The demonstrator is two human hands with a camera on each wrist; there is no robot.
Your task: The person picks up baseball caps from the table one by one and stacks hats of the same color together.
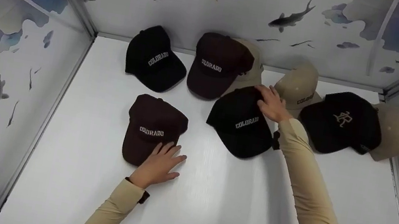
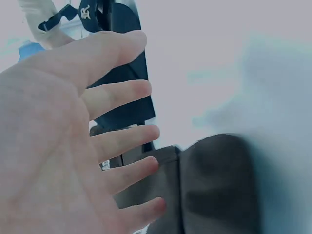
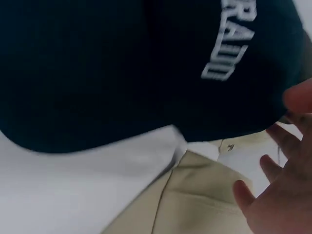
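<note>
A maroon baseball cap (image 1: 158,117) lettered COLORADO sits front left, its brim toward me. My left hand (image 1: 158,166) is beside that brim, fingers spread and straight, fingertips overlapping its right edge; the left wrist view shows the bare palm and the cap (image 2: 214,185) beyond the fingers. Farther right, my right hand (image 1: 271,104) holds a black COLORADO cap (image 1: 242,123) at the crown's upper right edge. In the right wrist view the thumb lies at the edge of the black cap (image 3: 122,73), with the index finger reaching behind it and the other fingers apart.
Along the back wall stand a black cap (image 1: 155,60), another maroon cap (image 1: 211,65) overlapping a beige cap (image 1: 258,61), and a second beige cap (image 1: 297,84). To the right, a black cap with an R emblem (image 1: 344,120) overlaps another beige cap (image 1: 397,129). Walls enclose the white table (image 1: 199,209).
</note>
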